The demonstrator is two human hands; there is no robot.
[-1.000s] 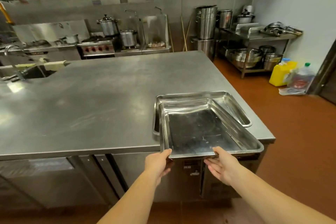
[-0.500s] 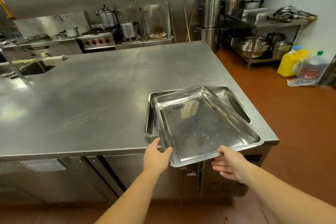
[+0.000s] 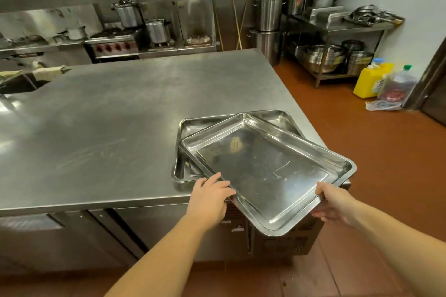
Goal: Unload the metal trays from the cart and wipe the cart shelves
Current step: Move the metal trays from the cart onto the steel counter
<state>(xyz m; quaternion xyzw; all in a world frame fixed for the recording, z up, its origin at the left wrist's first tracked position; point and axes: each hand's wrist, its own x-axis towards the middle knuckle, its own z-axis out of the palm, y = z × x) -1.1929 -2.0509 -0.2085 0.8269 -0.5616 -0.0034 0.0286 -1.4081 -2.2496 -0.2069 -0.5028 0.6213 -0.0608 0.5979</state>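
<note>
- Nearest the camera, our two bare forearms [image 3: 166, 251] are reaching forward from the lower edge of the view
- Our left hand [image 3: 210, 196] is gripping the left rim of the upper tray [image 3: 270, 171], with thumb and fingers curling over the edge
- Our right hand [image 3: 335, 205] is pinching the near right rim of the same tray, the thumb lying on top and the fingers tucking underneath
- The upper tray is sitting skewed, its near corner hanging out past the front edge of the counter [image 3: 108, 128] and its far end lying over the lower tray [image 3: 190, 128]; we are unable to tell whether the two trays are touching
- The lower tray is resting flat on the counter's near right corner, with only its left and far rims showing
- Cabinet doors [image 3: 72, 236] are closing off the front of the counter below its edge
- A red-brown floor [image 3: 362, 140] is running along the counter's right side, where a yellow jug [image 3: 369, 81] and a bottle [image 3: 398, 84] in a clear bag are standing just beside each other
- A sink [image 3: 17, 84] is cutting into the counter's far left corner
- Along the back wall, a stove [image 3: 113, 46] is carrying lidded pots [image 3: 128, 13]; to its right, tall stockpots [image 3: 268, 7] are standing stacked beside a steel rack [image 3: 350, 26] holding bowls [image 3: 323, 58] on its lower shelf
</note>
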